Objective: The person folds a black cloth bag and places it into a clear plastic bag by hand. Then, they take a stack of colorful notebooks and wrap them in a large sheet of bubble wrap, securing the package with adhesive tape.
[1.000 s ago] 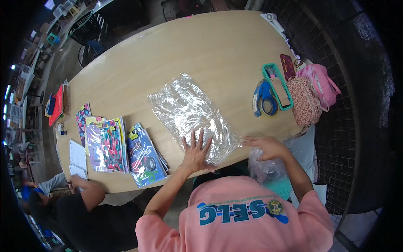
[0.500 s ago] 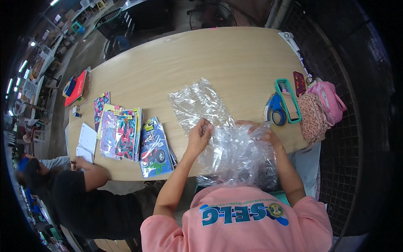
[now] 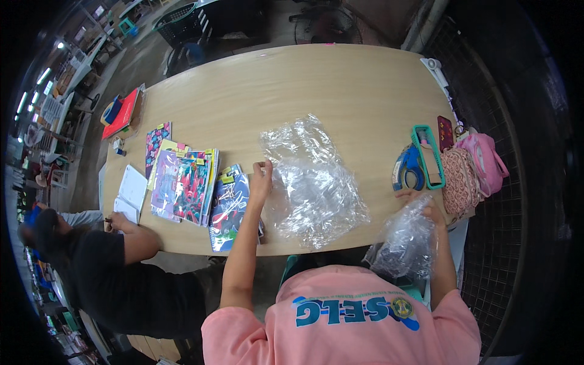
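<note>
A wrinkled clear plastic sheet lies spread on the table in front of me. My left hand is at its left edge, fingers pinched together on the film. On the right, my right hand grips a crumpled bunch of clear plastic, which hangs over the table's near edge. Just beyond that hand are a blue tape dispenser and a green plastic tray. Left of my left forearm lies a blue-covered notebook, partly hidden by the arm.
Several covered notebooks are stacked at the left. A person in black sits there beside an open notebook. A red folder lies at the far left. A patterned pouch and a pink bag stand at the right edge.
My right hand has moved right and toward me with the crumpled plastic, away from the sheet. The left hand has shifted left and slightly farther off. More of the spread sheet now shows.
</note>
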Action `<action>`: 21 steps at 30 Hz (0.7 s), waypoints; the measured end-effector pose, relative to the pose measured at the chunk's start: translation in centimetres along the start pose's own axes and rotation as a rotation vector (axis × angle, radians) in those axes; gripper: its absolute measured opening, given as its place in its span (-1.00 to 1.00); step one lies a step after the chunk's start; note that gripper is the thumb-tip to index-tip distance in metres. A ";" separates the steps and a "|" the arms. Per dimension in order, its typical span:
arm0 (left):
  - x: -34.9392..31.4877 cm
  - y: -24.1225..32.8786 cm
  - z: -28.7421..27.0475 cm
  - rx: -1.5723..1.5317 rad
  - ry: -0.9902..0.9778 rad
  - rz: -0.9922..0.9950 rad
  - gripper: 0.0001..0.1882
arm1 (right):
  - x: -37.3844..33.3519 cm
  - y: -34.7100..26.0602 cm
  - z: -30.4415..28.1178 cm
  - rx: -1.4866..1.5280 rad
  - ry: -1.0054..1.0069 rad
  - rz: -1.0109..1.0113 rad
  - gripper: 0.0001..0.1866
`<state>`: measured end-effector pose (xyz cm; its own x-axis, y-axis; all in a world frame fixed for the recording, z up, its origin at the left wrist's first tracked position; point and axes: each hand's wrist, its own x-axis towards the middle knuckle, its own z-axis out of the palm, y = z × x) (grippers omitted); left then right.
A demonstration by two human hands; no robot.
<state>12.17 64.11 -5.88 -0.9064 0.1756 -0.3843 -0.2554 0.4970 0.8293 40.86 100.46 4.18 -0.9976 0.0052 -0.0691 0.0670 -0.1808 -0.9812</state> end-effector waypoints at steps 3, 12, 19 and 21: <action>-2.6 -0.1 0.1 0.471 0.365 0.498 -0.23 | 0.1 -3.0 0.6 -0.255 -0.002 0.146 -0.68; -2.1 4.6 0.9 0.870 0.020 0.677 -0.14 | 11.3 -2.9 10.3 -0.711 -0.032 -0.121 -0.17; -2.2 3.2 1.8 0.295 -0.044 0.905 -0.47 | 15.2 6.0 9.2 -0.717 -0.007 0.143 -0.37; -4.5 2.9 0.9 0.033 0.163 0.890 -0.41 | 11.9 3.4 5.8 -0.605 0.035 0.163 -0.40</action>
<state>15.76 65.54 -2.10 -0.8013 0.3852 0.4578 0.5701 0.2596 0.7795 29.07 94.17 1.11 -0.9732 0.0588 -0.2224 0.2268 0.4069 -0.8848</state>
